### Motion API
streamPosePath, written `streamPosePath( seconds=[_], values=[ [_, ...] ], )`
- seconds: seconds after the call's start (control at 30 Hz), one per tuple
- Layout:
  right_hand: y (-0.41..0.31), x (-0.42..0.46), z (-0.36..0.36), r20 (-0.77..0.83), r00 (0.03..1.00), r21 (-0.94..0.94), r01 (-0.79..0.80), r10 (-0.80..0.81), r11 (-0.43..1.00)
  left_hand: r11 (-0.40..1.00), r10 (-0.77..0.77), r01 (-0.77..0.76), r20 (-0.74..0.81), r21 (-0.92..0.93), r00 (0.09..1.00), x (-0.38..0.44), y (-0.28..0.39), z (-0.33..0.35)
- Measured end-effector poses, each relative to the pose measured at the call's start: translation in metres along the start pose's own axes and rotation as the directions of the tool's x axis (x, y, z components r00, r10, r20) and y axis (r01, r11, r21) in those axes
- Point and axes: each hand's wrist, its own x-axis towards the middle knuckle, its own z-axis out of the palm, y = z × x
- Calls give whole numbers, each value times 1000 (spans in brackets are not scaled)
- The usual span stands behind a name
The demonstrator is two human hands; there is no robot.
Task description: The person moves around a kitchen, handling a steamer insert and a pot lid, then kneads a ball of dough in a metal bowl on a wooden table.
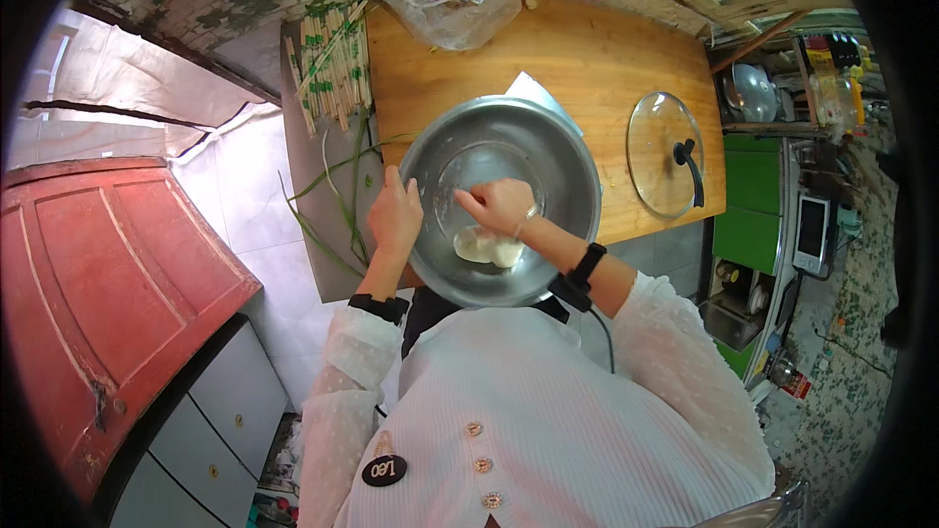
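A wide stainless steel basin (565, 161) stands at the near edge of the wooden table, tilted a little towards me. In its lower part lies a pale lump of dough (484, 248). My left hand (396, 213) grips the basin's left rim, thumb and fingers at the edge. Over the inside of the basin, just above the dough, is my right hand (499, 207), its fingers curled in and the thumb side pointing left. Whether that hand holds anything is hidden by the curled fingers.
A glass lid (664, 154) with a black handle lies right of the basin. Behind are a clear plastic bag (455, 4) and a white sheet (539, 97) partly under the basin. Wrapped chopsticks (330, 66) and green onions (356, 191) lie left. A red door (110, 249) stands far left.
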Motion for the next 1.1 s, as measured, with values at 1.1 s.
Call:
streamPosePath(
  seconds=[1.1],
  values=[
    [-19, 70, 88, -498, 863, -1, 104, -90, 995, 999, -9, 9, 19, -32, 1000, -16, 3, -4]
  ],
)
